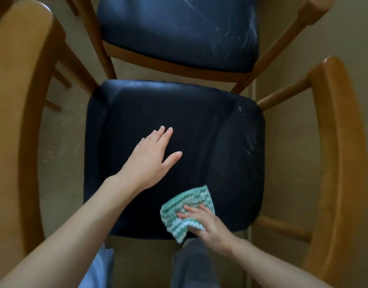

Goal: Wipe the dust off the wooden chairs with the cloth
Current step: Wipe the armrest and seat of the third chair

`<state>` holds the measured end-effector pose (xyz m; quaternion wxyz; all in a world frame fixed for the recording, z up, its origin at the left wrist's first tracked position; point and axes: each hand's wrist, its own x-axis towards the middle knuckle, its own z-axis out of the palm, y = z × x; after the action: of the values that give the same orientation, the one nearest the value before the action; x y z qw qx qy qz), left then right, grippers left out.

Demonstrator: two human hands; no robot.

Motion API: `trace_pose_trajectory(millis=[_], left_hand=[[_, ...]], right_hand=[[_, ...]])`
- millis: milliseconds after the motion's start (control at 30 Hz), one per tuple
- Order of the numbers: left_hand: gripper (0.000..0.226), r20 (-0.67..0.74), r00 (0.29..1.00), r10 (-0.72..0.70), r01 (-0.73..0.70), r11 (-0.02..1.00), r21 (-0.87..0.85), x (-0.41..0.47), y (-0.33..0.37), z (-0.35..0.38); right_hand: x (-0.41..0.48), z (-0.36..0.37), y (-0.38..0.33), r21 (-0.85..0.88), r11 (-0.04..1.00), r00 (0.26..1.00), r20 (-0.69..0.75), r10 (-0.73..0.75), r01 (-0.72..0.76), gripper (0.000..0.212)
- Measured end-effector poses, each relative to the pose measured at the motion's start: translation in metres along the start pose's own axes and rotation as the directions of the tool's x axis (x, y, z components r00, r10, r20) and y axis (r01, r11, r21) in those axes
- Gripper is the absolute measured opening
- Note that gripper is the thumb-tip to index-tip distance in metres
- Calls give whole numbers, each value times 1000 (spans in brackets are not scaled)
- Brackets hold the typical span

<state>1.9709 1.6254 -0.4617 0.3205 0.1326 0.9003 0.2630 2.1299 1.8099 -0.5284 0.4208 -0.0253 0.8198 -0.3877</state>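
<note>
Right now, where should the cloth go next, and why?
Probably slide the cloth, held in the right hand, up toward the near seat's right edge: pale dust streaks still show there, while the seat around the open left hand looks dark and clean.

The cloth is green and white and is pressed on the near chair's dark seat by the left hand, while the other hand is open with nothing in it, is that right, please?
Not quite: the head view shows the right hand pressing the green and white cloth on the near chair's dark seat. The left hand is the open one with nothing in it.
</note>
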Motion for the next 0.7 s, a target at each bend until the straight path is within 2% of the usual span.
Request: trace_pose_trajectory(millis=[67,267,433,533,600,700], left_hand=[[66,-1,1000,-7,7,1000,-11,-4,-1,-1],[66,49,998,-30,30,1000,-9,-5,-5,0],[66,36,999,-6,7,1000,-13,3,-2,-3],[66,25,1000,4,-4,1000,-14,3,2,-5],[66,20,1000,10,-9,1000,-19,3,3,-6],[66,19,1000,11,-10,999,-36,3,3,-5]], right_hand=[[-10,1,-2,-37,998,994,87,62,-59,38],[-19,-6,1,-149,984,969,213,125,-94,37],[-25,-4,0,-51,957,912,294,286,-284,33],[-27,-8,7,-69,929,870,332,365,-363,29],[-25,-11,9,69,905,871,313,380,-419,18],[-18,-38,-1,453,767,891,247,381,-454,17]])
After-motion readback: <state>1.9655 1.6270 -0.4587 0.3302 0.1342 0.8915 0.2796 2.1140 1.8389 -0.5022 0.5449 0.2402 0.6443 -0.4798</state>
